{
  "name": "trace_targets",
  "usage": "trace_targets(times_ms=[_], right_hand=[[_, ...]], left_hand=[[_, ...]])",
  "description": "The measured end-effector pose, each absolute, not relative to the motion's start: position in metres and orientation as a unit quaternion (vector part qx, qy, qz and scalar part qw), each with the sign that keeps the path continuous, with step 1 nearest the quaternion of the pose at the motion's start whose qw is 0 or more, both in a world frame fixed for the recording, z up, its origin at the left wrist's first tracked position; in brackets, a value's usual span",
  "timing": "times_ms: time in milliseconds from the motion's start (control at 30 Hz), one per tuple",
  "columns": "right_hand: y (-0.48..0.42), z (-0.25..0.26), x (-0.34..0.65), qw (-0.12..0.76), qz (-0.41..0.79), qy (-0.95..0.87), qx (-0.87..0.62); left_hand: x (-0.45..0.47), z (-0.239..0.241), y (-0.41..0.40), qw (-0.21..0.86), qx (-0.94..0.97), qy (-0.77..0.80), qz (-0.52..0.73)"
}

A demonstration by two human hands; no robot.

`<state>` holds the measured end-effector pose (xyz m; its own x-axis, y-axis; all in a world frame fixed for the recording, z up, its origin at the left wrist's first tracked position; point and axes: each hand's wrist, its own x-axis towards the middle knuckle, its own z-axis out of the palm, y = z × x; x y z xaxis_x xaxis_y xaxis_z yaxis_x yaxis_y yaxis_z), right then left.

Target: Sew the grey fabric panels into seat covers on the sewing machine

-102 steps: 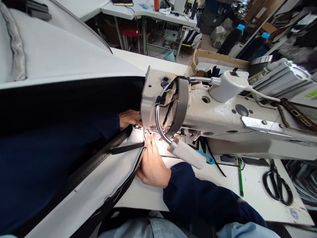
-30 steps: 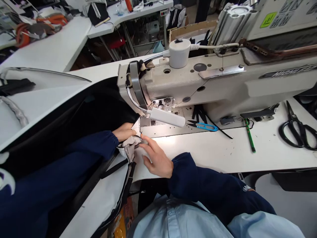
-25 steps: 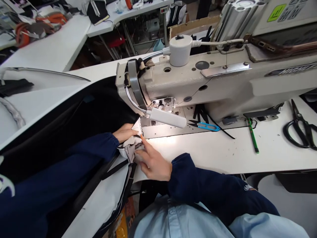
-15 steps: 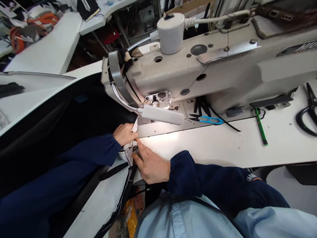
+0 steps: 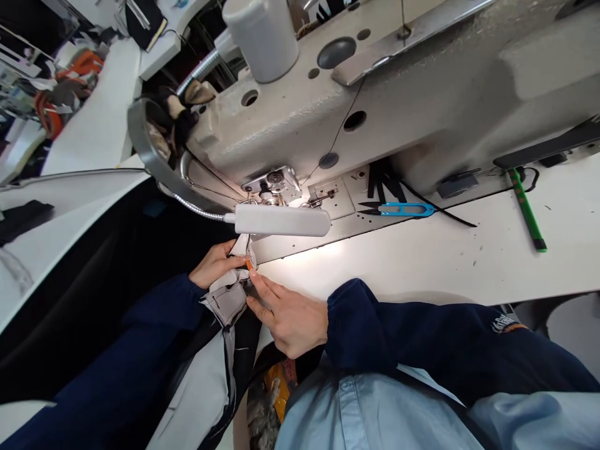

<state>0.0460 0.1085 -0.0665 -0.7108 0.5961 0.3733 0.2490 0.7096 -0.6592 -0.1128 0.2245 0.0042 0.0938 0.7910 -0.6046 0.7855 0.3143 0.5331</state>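
Observation:
A grey fabric piece (image 5: 225, 294) with a black edge is bunched at the table's front edge, just below the sewing machine's needle area (image 5: 269, 190). My left hand (image 5: 213, 264) grips its far side with curled fingers. My right hand (image 5: 285, 315) lies on the near side, fingers closed and pinching the fabric at a small orange tip (image 5: 250, 265). The white lamp bar (image 5: 281, 220) hangs right above both hands. A large black and white cover (image 5: 70, 250) spreads away to the left.
The cream sewing machine (image 5: 375, 106) fills the upper view. Blue thread snips (image 5: 403, 209) and black strips lie at its base. A green pencil (image 5: 527, 212) rests on the white table (image 5: 445, 262) to the right. Other cluttered tables stand at the far left.
My head has moved closer and lower, so the machine looks larger. Both hands drew the bunched fabric toward the table edge; the right hand went from flat on it to pinching it.

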Motion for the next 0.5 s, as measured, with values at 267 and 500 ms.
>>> trace_targets(times_ms=[267, 500], right_hand=[[0.108, -0.07, 0.047, 0.348, 0.382, -0.815, -0.262], [0.12, -0.078, 0.043, 0.437, 0.587, -0.599, -0.326]], left_hand=[[-0.114, 0.018, 0.208, 0.29, 0.752, 0.591, 0.042], [-0.124, 0.111, 0.197, -0.279, 0.792, 0.532, 0.114]])
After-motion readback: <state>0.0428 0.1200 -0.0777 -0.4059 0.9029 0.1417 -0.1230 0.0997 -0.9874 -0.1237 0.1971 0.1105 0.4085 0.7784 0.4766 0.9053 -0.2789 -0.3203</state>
